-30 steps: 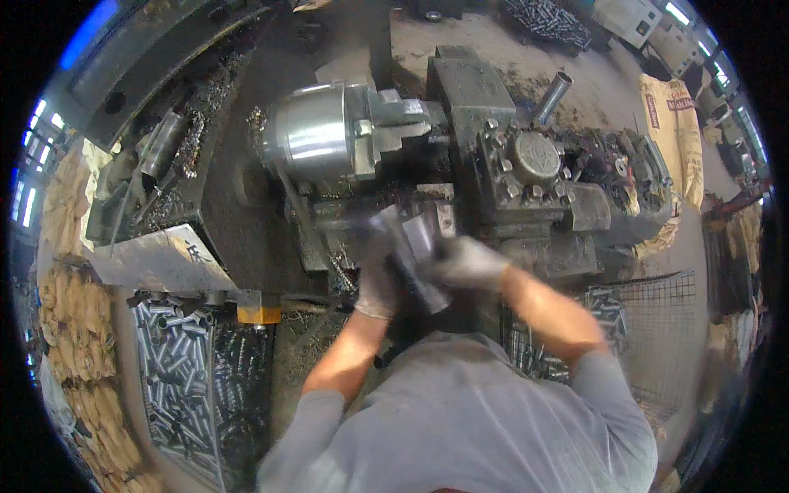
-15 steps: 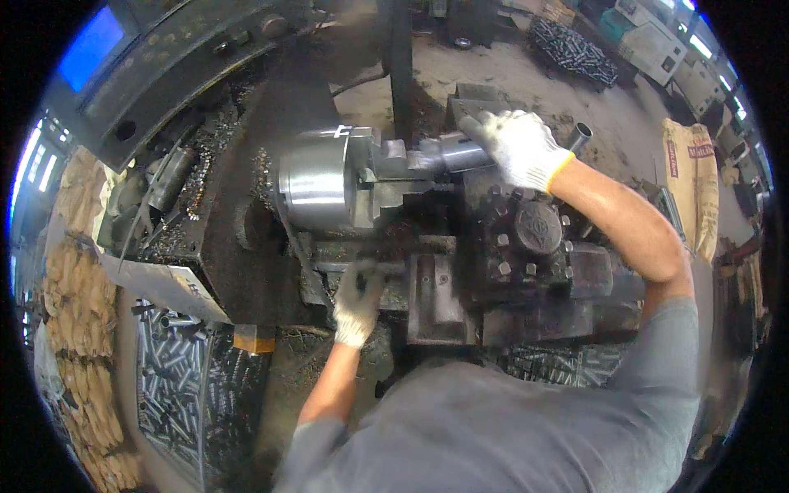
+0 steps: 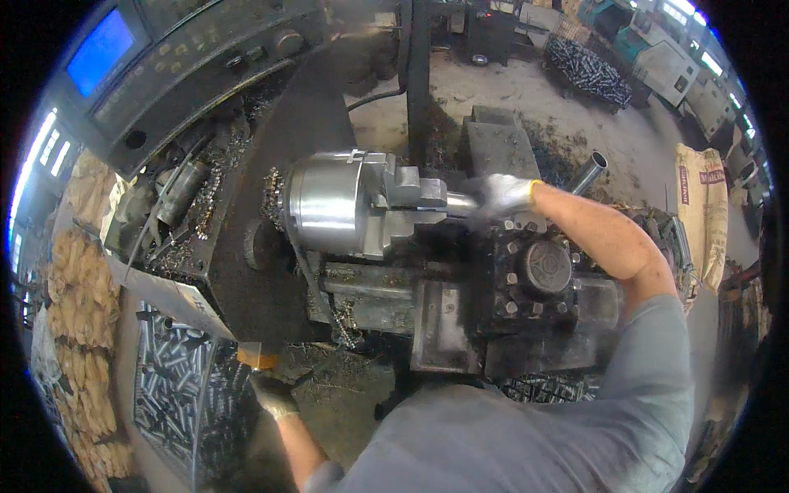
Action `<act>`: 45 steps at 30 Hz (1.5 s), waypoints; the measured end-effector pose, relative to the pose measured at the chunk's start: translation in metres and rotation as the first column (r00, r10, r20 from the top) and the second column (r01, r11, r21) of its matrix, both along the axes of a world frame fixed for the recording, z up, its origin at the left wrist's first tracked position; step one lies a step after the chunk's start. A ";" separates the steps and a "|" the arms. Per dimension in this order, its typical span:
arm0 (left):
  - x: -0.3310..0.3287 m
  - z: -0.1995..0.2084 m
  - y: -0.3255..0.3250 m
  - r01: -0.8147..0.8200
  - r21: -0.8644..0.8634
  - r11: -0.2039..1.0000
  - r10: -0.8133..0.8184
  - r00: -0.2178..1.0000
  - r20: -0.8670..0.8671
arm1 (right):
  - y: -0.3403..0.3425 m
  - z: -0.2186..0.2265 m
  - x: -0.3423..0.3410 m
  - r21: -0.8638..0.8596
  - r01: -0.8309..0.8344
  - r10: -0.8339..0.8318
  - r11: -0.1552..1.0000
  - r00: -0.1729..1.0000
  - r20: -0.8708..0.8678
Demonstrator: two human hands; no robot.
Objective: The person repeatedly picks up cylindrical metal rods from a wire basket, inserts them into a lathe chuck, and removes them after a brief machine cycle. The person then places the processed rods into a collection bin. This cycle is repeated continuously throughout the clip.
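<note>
A shiny lathe chuck (image 3: 329, 201) with stepped jaws stands in the middle of the machine. A short bright metal tube (image 3: 462, 205) lies level, its left end between the jaws. Around its other end is my right hand (image 3: 503, 195), in a white glove smeared by motion, closed on the tube. At the lower left, my left hand (image 3: 274, 396), in a gloved cuff with dark fingers, hangs beside a bin of metal tubes (image 3: 177, 370); its fingers are hard to make out. Just below my right hand sits the square tool post (image 3: 545, 269) with its bolts.
Another metal tube (image 3: 590, 171) sticks up at an angle behind my right forearm. Metal chips (image 3: 345, 320) hang below the chuck. A control panel (image 3: 103, 53) is at the far left. A printed sack (image 3: 701, 205) stands at right, and a heaped crate of parts (image 3: 588, 70) lies beyond.
My right hand has brought the tube left, in line with the chuck and between its jaws. My left hand has dropped from below the chuck toward the lower-left bin. The view has shifted slightly.
</note>
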State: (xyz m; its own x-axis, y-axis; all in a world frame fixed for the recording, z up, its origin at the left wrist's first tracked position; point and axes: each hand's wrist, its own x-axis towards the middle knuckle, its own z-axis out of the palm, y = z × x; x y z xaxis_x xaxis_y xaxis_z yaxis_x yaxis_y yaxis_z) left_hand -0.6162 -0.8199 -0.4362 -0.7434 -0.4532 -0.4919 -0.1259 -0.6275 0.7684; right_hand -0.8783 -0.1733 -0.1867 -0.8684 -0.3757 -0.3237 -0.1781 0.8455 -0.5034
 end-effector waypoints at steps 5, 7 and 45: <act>-0.004 0.044 -0.010 0.298 0.312 0.902 -0.254 0.951 -0.174 | -0.007 -0.002 -0.013 0.460 -0.004 -0.072 0.888 0.986 0.148; -0.006 0.050 -0.006 0.183 0.149 0.972 -0.190 0.981 0.034 | -0.027 -0.010 -0.020 0.057 0.138 -0.147 0.989 0.964 0.222; -0.088 0.244 0.262 -0.123 -0.936 -0.331 -0.670 0.729 0.141 | -0.125 -0.075 0.306 -0.637 0.025 -0.120 0.770 0.987 -0.106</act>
State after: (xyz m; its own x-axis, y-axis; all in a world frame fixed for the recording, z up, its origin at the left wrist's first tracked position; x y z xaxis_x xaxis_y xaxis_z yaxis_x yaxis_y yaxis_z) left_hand -0.7045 -0.5577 -0.1923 -0.8174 0.3208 0.4784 0.5027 0.8028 0.3206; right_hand -0.5727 -0.2986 -0.2619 -0.9177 -0.3881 0.0849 -0.2346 0.3571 -0.9041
